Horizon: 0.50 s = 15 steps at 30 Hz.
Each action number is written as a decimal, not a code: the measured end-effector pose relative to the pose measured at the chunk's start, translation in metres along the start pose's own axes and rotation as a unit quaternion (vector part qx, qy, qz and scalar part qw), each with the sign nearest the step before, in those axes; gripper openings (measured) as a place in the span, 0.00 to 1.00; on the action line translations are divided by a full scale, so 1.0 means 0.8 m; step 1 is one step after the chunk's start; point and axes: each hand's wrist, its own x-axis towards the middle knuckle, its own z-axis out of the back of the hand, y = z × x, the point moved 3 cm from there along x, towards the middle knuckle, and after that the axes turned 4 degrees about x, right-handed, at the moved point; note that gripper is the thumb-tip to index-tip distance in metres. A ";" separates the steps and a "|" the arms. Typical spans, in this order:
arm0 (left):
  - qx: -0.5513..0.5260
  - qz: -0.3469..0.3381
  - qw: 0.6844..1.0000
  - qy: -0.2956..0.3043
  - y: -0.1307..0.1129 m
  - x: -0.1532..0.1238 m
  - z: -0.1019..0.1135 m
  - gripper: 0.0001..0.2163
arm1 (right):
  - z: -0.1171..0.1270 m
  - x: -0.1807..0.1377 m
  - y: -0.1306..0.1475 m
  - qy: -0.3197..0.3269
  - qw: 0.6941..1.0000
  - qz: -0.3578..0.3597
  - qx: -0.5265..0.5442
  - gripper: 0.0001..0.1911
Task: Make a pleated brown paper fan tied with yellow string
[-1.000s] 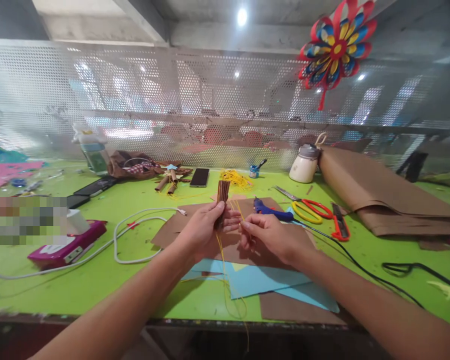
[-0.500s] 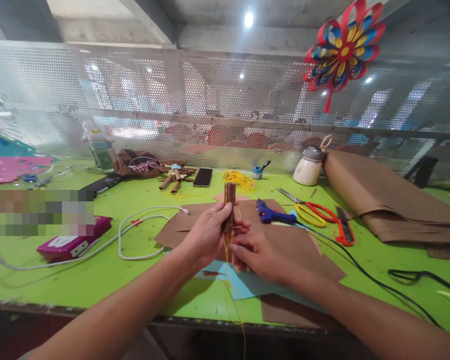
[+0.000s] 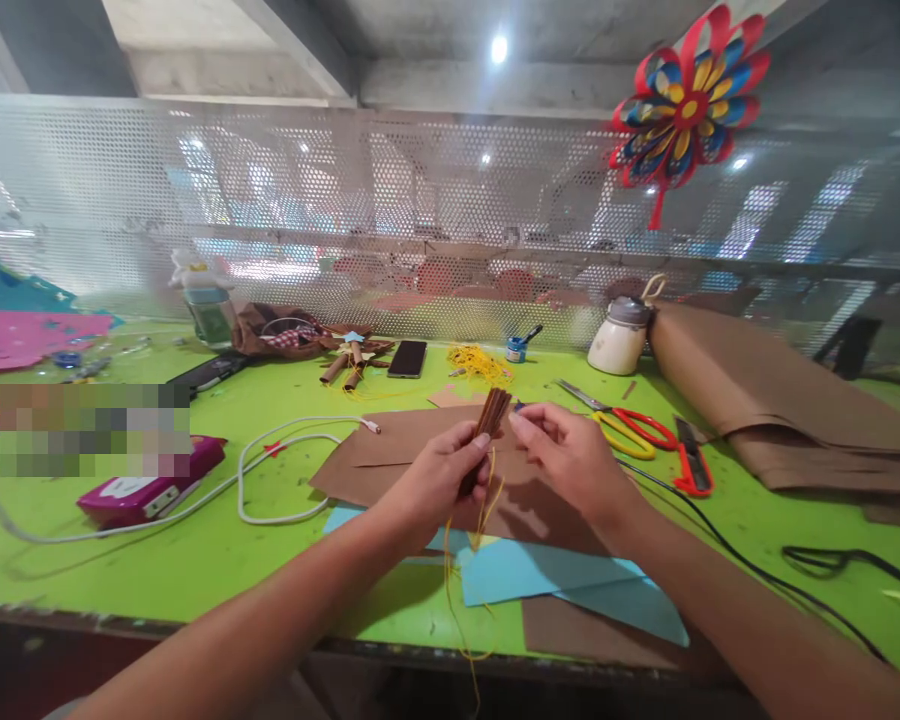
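Note:
My left hand (image 3: pixel 439 480) is closed around a bundle of thin brown paper strips (image 3: pixel 489 422), which tilts to the right. Yellow string (image 3: pixel 461 560) hangs from the bundle down past the table edge. My right hand (image 3: pixel 566 452) is beside the bundle's top, its thumb and finger pinched together close to the strip ends; what they pinch is too small to make out. Both hands hover above brown paper sheets (image 3: pixel 390 455) and blue paper sheets (image 3: pixel 525 570) on the green table (image 3: pixel 195 540).
Scissors with red and yellow handles (image 3: pixel 626 425), a red cutter (image 3: pixel 694 460) and a black cable (image 3: pixel 750 570) lie to the right. A brown paper roll (image 3: pixel 765 400), a white jar (image 3: pixel 619 335), a phone (image 3: pixel 407 358), loose yellow string (image 3: pixel 480 363), a white cable (image 3: pixel 270 470) and a pink box (image 3: pixel 146 490) are also on the table.
My right hand rose from below the bundle to its top right. The bundle tipped from upright to a rightward slant. The blue glue gun is now hidden behind my right hand.

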 end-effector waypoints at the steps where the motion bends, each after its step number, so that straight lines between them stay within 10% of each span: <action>1: 0.016 0.004 1.000 0.010 0.002 0.000 -0.003 0.09 | -0.002 0.003 -0.010 0.009 0.997 -0.048 0.061 0.14; 5: 0.051 0.015 0.998 0.021 0.007 -0.001 -0.010 0.10 | -0.010 0.004 -0.024 0.017 0.974 -0.139 0.180 0.17; 15: 0.101 0.007 0.995 0.016 0.016 0.003 -0.008 0.11 | -0.007 0.005 -0.024 -0.023 0.990 -0.086 0.113 0.16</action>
